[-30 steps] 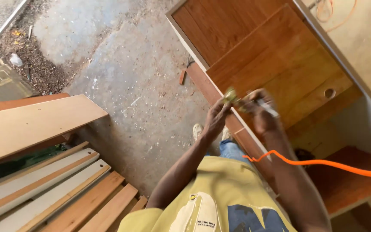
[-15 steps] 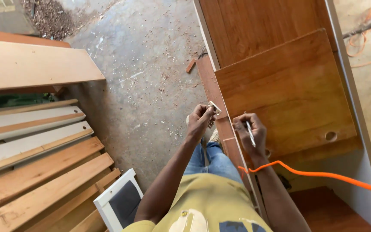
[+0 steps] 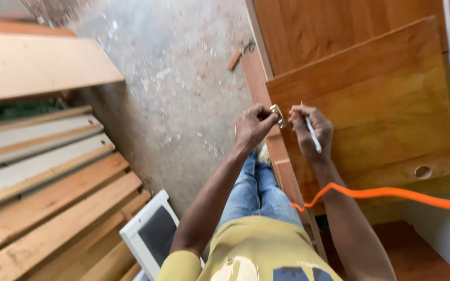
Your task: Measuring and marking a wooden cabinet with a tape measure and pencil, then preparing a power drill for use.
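My left hand point(image 3: 252, 126) pinches a small metal hinge point(image 3: 277, 115) and presses it against the edge of a brown wooden cabinet door point(image 3: 376, 114). Right beside it, my right hand point(image 3: 311, 132) grips a white pen or pencil point(image 3: 312, 136), its tip by the hinge on the door's left edge. The door leans over a larger wooden panel point(image 3: 329, 31). A round bored hole point(image 3: 423, 171) sits near the door's lower right corner.
An orange cable point(image 3: 391, 193) runs across my right forearm to the right edge. Stacked wooden planks point(image 3: 42, 192) and a pale board point(image 3: 32, 65) fill the left. A white-framed panel point(image 3: 149, 234) lies by my left elbow. The concrete floor point(image 3: 178, 83) is dusty.
The camera view has dropped closer and shifted left. Both hands came together at the door's edge, the hinge now set against the wood with the pen beside it.
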